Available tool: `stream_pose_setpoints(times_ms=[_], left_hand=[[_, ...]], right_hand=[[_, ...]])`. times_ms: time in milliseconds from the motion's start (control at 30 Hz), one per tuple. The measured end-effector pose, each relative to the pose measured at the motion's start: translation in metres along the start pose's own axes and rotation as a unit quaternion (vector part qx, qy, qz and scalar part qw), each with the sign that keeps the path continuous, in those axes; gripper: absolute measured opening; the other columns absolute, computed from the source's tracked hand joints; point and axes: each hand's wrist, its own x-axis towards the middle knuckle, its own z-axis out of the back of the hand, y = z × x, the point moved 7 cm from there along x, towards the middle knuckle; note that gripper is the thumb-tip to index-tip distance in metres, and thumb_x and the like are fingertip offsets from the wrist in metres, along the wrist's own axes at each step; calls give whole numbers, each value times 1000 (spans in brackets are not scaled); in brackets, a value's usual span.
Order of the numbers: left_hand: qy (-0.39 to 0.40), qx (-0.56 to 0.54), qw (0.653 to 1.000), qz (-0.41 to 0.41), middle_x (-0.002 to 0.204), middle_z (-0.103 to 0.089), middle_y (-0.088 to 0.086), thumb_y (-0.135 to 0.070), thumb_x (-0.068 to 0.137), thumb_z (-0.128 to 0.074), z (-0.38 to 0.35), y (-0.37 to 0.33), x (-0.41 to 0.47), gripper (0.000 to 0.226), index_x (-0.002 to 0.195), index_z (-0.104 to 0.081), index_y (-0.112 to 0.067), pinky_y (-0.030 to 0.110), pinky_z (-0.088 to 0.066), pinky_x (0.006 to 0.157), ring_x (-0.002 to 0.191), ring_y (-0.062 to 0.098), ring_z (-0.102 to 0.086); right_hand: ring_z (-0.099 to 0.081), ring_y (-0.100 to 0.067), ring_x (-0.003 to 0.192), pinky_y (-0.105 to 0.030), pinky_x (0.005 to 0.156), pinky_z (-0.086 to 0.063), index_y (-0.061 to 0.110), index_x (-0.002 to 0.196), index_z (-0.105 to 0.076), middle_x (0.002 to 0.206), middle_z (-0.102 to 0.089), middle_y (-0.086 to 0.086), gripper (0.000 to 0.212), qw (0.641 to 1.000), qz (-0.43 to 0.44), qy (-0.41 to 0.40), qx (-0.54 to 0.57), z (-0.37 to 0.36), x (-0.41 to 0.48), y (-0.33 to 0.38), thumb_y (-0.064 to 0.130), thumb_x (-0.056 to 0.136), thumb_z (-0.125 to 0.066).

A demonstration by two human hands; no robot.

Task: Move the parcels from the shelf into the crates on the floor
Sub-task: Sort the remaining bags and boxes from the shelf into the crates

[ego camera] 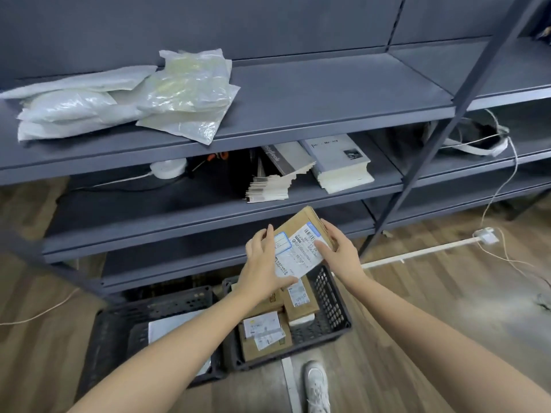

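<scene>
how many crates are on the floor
2. The left crate holds a white parcel. The right crate stands beside it, holding cardboard boxes. More may be hidden under the shelf.

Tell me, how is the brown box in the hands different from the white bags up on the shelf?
The box is brown, stiff cardboard; the bags are white, crinkly plastic. The box is held in the air by the left hand and right hand, over a crate; the bags lie heaped on the top shelf. The box shows a printed label; the bags show none. Neither is in a crate yet.
</scene>
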Motion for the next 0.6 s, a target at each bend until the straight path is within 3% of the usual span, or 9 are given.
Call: stream_pose_setpoints(times_ms=[100, 200, 300, 367, 533, 600], left_hand=[[28, 68, 997, -7, 153, 5, 5, -52, 64, -79, -22, 4, 8, 135, 147, 19, -11, 38, -39, 106, 141, 22, 1], [38, 100, 994, -3, 152, 2, 5, -51, 68, -75, -42, 11, 25, 131, 147, 20, -9, 33, -45, 100, 140, 23, 0], [47, 106, 993, 21, 150, -5, 7, -50, 68, -74, -71, 24, 45, 127, 148, 16, -8, 32, -40, 103, 138, 24, -5], [56, 91, 993, 49, 150, -6, 7, -54, 67, -74, -94, 36, 58, 128, 148, 14, -9, 33, -34, 106, 138, 24, -7], [138, 114, 983, 43, 154, -3, 6, -47, 68, -77, -168, 64, 75, 125, 149, 11, -10, 35, -33, 108, 141, 25, -4], [173, 116, 977, 41, 154, -3, 5, -44, 68, -78, -201, 80, 74, 126, 149, 12, -13, 36, -37, 105, 141, 25, -6]], right_hand=[[-53, -14, 121, -29, 104, -40, 21, 139, -44, 131, -58, 3, 51, 1000, -30, 1, -6, -3, 7, -24, 14, 90, -59], [-54, -13, 121, -29, 106, -40, 22, 142, -41, 131, -58, 2, 57, 997, -70, 9, 11, -7, 19, -52, 17, 89, -62], [-50, -11, 125, -19, 100, -37, 20, 147, -31, 129, -53, 10, 65, 994, -101, 15, 35, -14, 29, -83, 15, 90, -61], [-51, -12, 123, -21, 99, -39, 21, 148, -27, 126, -51, 13, 66, 992, -114, 26, 39, -21, 33, -106, 11, 91, -59], [-52, -9, 103, -17, 86, -37, 18, 142, -36, 123, -58, 2, 56, 984, -157, 74, -38, -34, 33, -185, 12, 91, -58], [-53, -13, 108, -17, 83, -35, 15, 139, -39, 123, -58, -1, 52, 976, -193, 89, -55, -37, 33, -228, 15, 91, -59]])
